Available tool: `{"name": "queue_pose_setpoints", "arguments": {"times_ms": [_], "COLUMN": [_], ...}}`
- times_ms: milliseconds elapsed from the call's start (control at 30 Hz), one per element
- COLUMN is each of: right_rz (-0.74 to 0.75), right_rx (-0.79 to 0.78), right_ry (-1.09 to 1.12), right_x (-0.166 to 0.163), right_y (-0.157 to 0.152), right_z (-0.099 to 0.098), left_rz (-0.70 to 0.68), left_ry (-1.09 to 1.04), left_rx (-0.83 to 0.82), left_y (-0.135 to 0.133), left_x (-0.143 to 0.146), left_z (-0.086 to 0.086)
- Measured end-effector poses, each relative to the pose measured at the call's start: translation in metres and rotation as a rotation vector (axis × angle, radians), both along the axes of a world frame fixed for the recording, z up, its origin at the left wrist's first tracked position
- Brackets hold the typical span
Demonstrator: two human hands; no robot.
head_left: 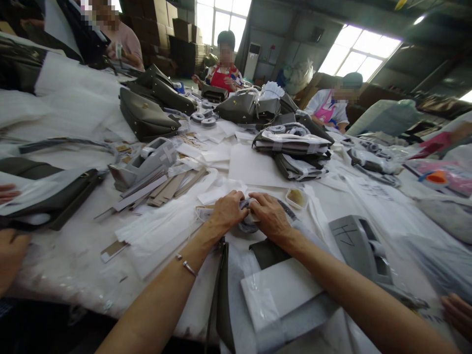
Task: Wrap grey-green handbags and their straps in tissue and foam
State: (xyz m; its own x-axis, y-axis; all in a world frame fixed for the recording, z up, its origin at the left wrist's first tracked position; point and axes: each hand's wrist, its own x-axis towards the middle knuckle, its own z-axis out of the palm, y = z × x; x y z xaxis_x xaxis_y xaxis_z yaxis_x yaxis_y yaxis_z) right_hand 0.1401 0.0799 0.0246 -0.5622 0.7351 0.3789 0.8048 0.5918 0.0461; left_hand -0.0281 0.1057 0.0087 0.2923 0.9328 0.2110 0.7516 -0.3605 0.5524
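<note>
My left hand [229, 212] and my right hand [272, 216] meet over the table, fingers bent and closed around a small coiled strap in grey wrapping [248, 226]. Part of that coil is hidden under my fingers. Below my forearms lies a dark grey-green handbag [223, 300], covered with pale wrapping sheet. On it rests a flat white packet [280, 290] with clear film over one end. A paper tag [204, 213] with a thin string is just left of my left hand. Beyond my right hand sits a small white dish [296, 198] with something yellowish in it.
A grey tape dispenser [361, 246] stands right, another [147, 160] left near cardboard strips [177, 187]. Stacked wrapped bags [293, 145] lie ahead. Co-workers' hands show at both edges, one near a dark bag [55, 196]. Several people work around the table.
</note>
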Motion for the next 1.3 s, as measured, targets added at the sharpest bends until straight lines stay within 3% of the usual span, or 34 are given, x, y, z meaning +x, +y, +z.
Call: {"name": "queue_pose_setpoints", "arguments": {"times_ms": [200,300,400,567,733,967,1200,1300], "right_rz": [0.121,0.155,0.182,0.217,0.293,0.343,0.501,0.493], "right_rx": [-0.074,-0.135,-0.094,0.034,0.156,0.212,0.093,0.005], "right_ry": [-0.039,-0.047,0.007,0.075,0.107,0.125,0.065,-0.027], "right_x": [0.004,0.011,0.018,0.019,0.018,0.021,0.036,0.04], "right_y": [0.019,0.021,0.018,0.015,0.012,0.001,-0.001,0.0], "right_z": [0.003,0.001,-0.002,-0.001,0.008,0.026,0.032,0.043], "left_rz": [-0.032,-0.099,-0.164,-0.067,-0.051,-0.119,-0.029,-0.018], "left_ry": [-0.091,-0.245,-0.511,-0.896,-1.001,-0.927,-0.792,-0.723], "left_rx": [0.025,-0.023,-0.268,-0.754,-0.96,-0.879,-0.526,-0.423], "left_y": [0.001,0.005,0.009,0.013,0.018,0.022,0.005,-0.007], "left_x": [-0.001,-0.006,-0.013,-0.016,-0.007,0.003,0.012,0.017], "left_z": [-0.001,-0.002,-0.004,-0.012,-0.01,0.014,0.019,0.022]}}
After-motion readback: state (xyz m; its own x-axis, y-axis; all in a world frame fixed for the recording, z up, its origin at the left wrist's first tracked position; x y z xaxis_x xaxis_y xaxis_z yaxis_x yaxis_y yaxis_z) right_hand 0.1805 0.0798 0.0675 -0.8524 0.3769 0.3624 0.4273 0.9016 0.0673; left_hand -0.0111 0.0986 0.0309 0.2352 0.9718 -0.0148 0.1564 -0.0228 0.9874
